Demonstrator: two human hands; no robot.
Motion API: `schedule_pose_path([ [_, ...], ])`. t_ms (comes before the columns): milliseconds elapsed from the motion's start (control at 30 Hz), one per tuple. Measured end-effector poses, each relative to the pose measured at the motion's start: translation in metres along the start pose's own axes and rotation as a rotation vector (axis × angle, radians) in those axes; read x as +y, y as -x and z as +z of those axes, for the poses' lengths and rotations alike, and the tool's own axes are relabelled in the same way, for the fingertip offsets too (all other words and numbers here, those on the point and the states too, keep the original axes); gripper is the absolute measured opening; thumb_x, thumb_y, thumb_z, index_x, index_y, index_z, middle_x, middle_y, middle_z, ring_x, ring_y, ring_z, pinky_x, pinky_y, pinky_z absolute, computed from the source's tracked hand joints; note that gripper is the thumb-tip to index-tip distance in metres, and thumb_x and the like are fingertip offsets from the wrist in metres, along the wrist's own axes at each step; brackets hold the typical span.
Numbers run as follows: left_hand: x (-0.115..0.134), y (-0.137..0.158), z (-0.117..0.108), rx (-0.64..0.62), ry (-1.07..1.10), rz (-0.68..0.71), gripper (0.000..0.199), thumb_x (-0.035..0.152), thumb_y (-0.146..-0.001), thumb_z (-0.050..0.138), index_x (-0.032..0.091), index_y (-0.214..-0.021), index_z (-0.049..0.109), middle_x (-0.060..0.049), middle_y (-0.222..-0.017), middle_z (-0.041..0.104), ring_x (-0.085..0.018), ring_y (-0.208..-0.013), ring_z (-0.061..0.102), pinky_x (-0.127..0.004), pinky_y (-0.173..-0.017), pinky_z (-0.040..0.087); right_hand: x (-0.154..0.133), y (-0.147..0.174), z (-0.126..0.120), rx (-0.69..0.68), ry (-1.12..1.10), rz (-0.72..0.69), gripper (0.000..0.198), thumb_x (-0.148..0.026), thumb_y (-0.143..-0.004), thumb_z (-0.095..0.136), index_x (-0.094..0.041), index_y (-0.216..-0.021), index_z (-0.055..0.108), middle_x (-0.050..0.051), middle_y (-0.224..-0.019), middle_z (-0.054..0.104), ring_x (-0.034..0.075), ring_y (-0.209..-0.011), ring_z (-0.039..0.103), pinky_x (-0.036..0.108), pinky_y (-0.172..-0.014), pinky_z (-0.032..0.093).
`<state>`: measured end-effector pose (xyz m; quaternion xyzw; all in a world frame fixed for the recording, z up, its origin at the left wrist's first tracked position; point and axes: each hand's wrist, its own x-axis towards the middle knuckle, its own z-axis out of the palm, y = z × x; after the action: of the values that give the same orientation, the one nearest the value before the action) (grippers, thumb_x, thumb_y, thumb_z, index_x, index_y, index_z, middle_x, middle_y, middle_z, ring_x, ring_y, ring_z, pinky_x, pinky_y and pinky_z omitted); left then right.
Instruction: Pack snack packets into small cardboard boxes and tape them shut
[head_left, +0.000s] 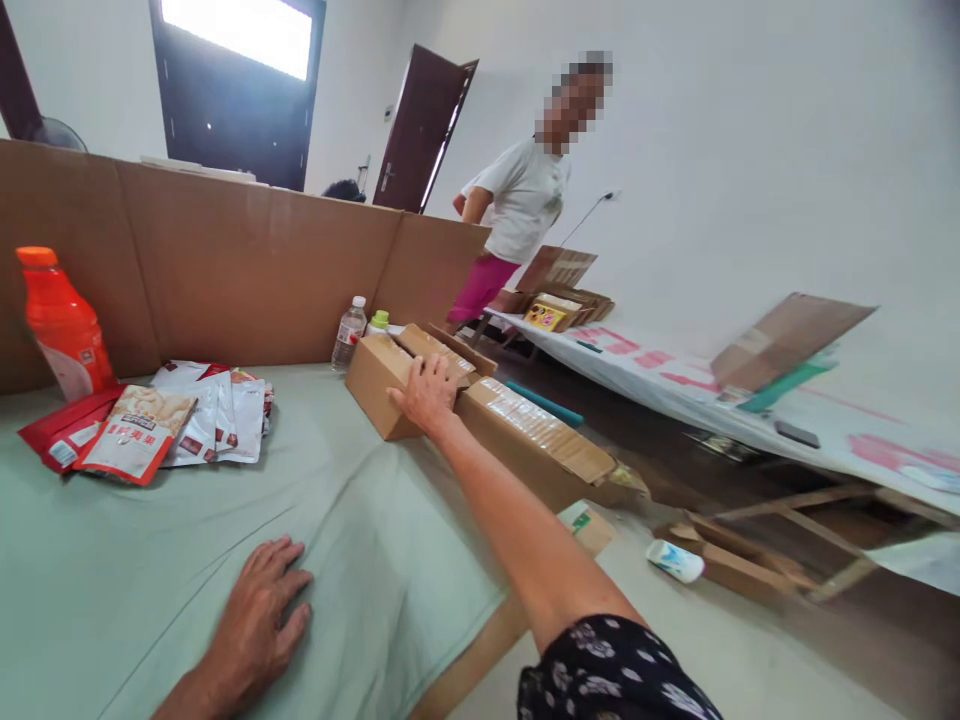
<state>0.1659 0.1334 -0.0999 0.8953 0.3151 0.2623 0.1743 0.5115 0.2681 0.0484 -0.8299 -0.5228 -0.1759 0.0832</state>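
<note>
On the pale green tablecloth [330, 510], my left hand [259, 605] lies palm down, fingers loosely spread and holding nothing. My right arm reaches across to a small brown cardboard box [379, 385] near the table's right edge. Over the top of that box rests my right hand [429, 390], fingers apart and thumb toward the near side; what its fingertips touch inside is hidden. Just behind the box stand a clear plastic bottle [349, 332] and a bottle with a green cap [379, 322]. Right beside it is a longer taped carton [536, 440].
Several snack pouches [139, 430] lie at the left beside an orange bottle [66, 325]. A cardboard panel [262, 270] borders the table's back. A person [521, 200] stands beyond it. At right are a long covered table [675, 375], an open carton [731, 560] and a white container [675, 561].
</note>
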Motion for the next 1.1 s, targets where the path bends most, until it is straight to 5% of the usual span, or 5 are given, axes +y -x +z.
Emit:
schedule_pose_path([
  [100, 0.009, 0.002, -0.003, -0.034, 0.014, -0.044, 0.034, 0.017, -0.087, 0.062, 0.020, -0.117, 0.077, -0.016, -0.142, 0.069, -0.039, -0.139, 0.060, -0.065, -0.116, 0.048, -0.012, 0.045, 0.008, 0.073, -0.027, -0.132, 0.069, -0.039, -0.103, 0.048, 0.003, -0.157, 0.039, 0.035, -0.168, 0.029, 0.044, -0.157, 0.021, 0.063, -0.117, 0.026],
  [433, 0.023, 0.001, -0.020, -0.138, -0.104, -0.114, 0.027, 0.036, -0.092, 0.080, 0.018, -0.112, 0.075, -0.010, -0.135, 0.071, -0.027, -0.127, 0.065, -0.049, -0.109, 0.053, -0.051, 0.231, 0.128, -0.017, -0.360, -0.550, 0.052, -0.041, -0.102, 0.031, -0.019, -0.130, 0.069, 0.021, -0.141, 0.066, 0.036, -0.132, 0.062, 0.053, -0.103, 0.052],
  [533, -0.012, 0.008, -0.080, 0.032, -0.237, -0.222, 0.031, 0.039, -0.099, 0.073, 0.018, -0.121, 0.071, -0.012, -0.140, 0.066, -0.030, -0.128, 0.064, -0.053, -0.108, 0.054, -0.043, 0.241, 0.130, -0.001, -0.424, -0.662, 0.051, -0.044, -0.102, 0.032, -0.026, -0.133, 0.068, 0.017, -0.143, 0.067, 0.037, -0.134, 0.061, 0.055, -0.104, 0.053],
  [833, -0.137, 0.094, -0.370, 0.797, -0.681, -0.653, 0.047, 0.041, -0.109, 0.054, 0.009, -0.143, 0.058, -0.011, -0.157, 0.048, -0.040, -0.142, 0.050, -0.059, -0.120, 0.038, -0.054, 0.254, 0.125, 0.044, -0.364, -0.636, 0.059, -0.045, -0.105, 0.025, -0.021, -0.135, 0.070, 0.015, -0.147, 0.066, 0.033, -0.134, 0.062, 0.052, -0.107, 0.050],
  [1100, -0.146, 0.142, -0.386, 0.687, -0.663, -0.625, 0.040, 0.040, -0.111, 0.048, 0.008, -0.116, 0.070, -0.006, -0.126, 0.068, -0.023, -0.109, 0.071, -0.043, -0.101, 0.056, -0.061, 0.253, 0.114, 0.110, -0.295, -0.662, 0.052, -0.037, -0.107, 0.030, -0.019, -0.136, 0.069, 0.015, -0.145, 0.067, 0.029, -0.132, 0.063, 0.044, -0.105, 0.048],
])
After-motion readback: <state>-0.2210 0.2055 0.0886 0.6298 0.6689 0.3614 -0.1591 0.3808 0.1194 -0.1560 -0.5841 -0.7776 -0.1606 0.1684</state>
